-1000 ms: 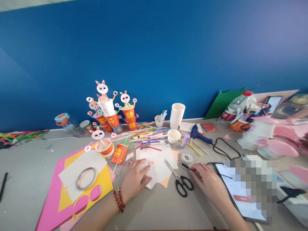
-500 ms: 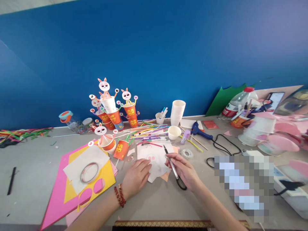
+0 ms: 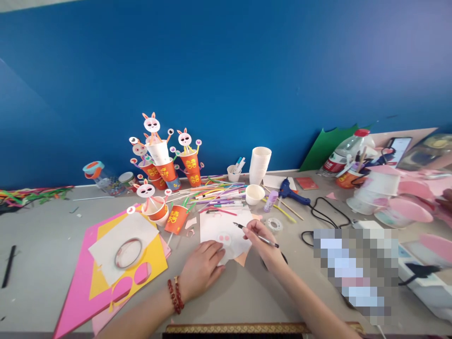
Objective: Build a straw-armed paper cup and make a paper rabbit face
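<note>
My left hand (image 3: 205,264) lies fairly flat, with its fingers on the lower left edge of a white sheet of paper (image 3: 212,223). Near its fingertips, on the sheet, is a small white piece with two pink spots (image 3: 224,238). My right hand (image 3: 263,240) grips a silver and black pen (image 3: 266,241), its dark tip pointing left, close above the sheet. Peach paper (image 3: 243,258) peeks out from beneath the white sheet. To the right of the sheet sits a roll of clear tape (image 3: 274,224).
Behind the sheet lie many colored sticks and pens (image 3: 226,194), a small white cup (image 3: 254,194) and a blue glue gun (image 3: 291,192). Rabbit-faced paper cups (image 3: 155,207) stand left, beyond pink and yellow sheets (image 3: 83,263). Another person's hand (image 3: 444,202) shows at the right edge.
My right hand has turned the pen from pointing up and away to pointing left over the sheet. The left hand stays on the paper. Another person's hand has appeared at the right edge.
</note>
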Motion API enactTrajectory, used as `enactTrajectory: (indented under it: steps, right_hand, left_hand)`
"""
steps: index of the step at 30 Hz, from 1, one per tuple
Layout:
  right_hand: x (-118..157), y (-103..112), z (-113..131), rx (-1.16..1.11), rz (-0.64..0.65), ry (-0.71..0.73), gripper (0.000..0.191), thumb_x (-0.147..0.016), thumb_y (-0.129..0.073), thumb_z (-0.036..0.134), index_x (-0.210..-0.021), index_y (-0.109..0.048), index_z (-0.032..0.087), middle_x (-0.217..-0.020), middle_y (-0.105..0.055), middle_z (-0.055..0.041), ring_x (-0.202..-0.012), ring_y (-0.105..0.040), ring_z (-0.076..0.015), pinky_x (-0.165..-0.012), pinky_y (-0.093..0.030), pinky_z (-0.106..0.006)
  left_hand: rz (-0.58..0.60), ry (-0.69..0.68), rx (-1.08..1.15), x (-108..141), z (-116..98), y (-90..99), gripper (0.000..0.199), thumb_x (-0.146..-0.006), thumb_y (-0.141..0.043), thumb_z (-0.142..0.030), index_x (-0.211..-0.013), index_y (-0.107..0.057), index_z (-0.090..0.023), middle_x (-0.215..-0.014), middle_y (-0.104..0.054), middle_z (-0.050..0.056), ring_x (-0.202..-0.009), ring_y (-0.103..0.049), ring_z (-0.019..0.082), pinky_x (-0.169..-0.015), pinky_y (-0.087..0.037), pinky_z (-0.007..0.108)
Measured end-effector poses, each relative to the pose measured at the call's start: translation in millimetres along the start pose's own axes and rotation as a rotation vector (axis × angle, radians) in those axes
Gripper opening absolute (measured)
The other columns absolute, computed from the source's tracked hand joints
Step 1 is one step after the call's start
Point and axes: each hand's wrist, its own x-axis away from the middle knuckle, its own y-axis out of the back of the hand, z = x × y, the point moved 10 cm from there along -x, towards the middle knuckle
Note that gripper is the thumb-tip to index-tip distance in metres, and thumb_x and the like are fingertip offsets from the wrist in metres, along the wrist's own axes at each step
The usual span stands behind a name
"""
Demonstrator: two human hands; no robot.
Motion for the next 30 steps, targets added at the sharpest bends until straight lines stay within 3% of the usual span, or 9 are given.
enactTrajectory:
  steps: [2,4,7,10,15,20,30]
  right_hand:
    - [-5,-13,-1,-0.005,0.022,-0.019,0.036,-0.093,-0.052,0.052,-0.072,-0.050,0.022,-0.055,-0.049,0.0049,-0.056,-0.054,-0.0144,-0.058,-0.046,-0.026]
    - [-11,-31,-2,-0.011,0.094,-0.037,0.032,-0.094,-0.049,0.051,-0.080,-0.054,0.022,-0.052,-0.050,0.0058,-0.052,-0.054,-0.0143,-0.057,-0.047,-0.027]
    - [-20,-57,-6,0.003,0.238,-0.050,0.021,-0.086,-0.059,0.040,-0.090,-0.061,0.019,-0.062,-0.064,0.0015,-0.052,-0.058,-0.0143,-0.054,-0.048,-0.026]
    - [-28,-69,-14,0.051,0.284,-0.027,0.007,-0.077,-0.063,0.026,-0.078,-0.062,0.019,-0.064,-0.064,0.0018,-0.052,-0.057,-0.0125,-0.051,-0.044,-0.023]
    - [-36,-70,-25,0.140,0.263,0.015,0.007,-0.078,-0.054,0.019,-0.072,-0.057,0.020,-0.057,-0.055,0.0050,-0.050,-0.056,-0.0127,-0.049,-0.038,-0.022]
    - [-34,-65,-30,0.223,0.235,0.045,0.007,-0.076,-0.052,0.016,-0.075,-0.057,0.020,-0.061,-0.057,0.0040,-0.053,-0.055,-0.0132,-0.052,-0.039,-0.023]
    - [-33,-62,-36,0.309,0.254,0.004,0.008,-0.079,-0.053,0.018,-0.071,-0.053,0.021,-0.060,-0.057,0.0036,-0.055,-0.055,-0.0137,-0.053,-0.038,-0.023]
  left_hand:
    - [0.018,0.000,-0.006,1,-4,-2.2,0.035,-0.094,-0.056,-0.028,-0.126,-0.057,-0.015,-0.132,-0.060,0.013,-0.123,-0.052,0.029,-0.104,-0.048,0.048]
    - [0.040,0.007,-0.020,1,-6,-4.8,0.040,-0.092,-0.059,-0.032,-0.128,-0.055,-0.014,-0.133,-0.059,0.014,-0.124,-0.051,0.030,-0.104,-0.048,0.049]
    - [0.070,0.012,-0.049,-1,-8,-7.8,0.049,-0.091,-0.062,-0.040,-0.131,-0.053,-0.013,-0.132,-0.059,0.014,-0.122,-0.051,0.032,-0.102,-0.047,0.049]
    - [0.095,-0.006,-0.083,-4,-10,-10.4,0.053,-0.090,-0.061,-0.047,-0.129,-0.055,-0.012,-0.131,-0.059,0.015,-0.118,-0.052,0.033,-0.101,-0.047,0.050]
    - [0.083,0.007,-0.065,-6,-9,-10.3,0.054,-0.090,-0.060,-0.051,-0.127,-0.056,-0.013,-0.128,-0.061,0.013,-0.116,-0.053,0.031,-0.100,-0.047,0.048]
    - [0.081,0.012,-0.038,-3,-8,-6.7,0.057,-0.091,-0.057,-0.052,-0.134,-0.052,-0.015,-0.136,-0.057,0.013,-0.126,-0.047,0.030,-0.107,-0.042,0.047]
    - [0.144,0.021,-0.001,-3,-2,-8.9,0.058,-0.094,-0.050,-0.055,-0.135,-0.052,-0.015,-0.144,-0.052,0.011,-0.128,-0.048,0.029,-0.109,-0.040,0.044]
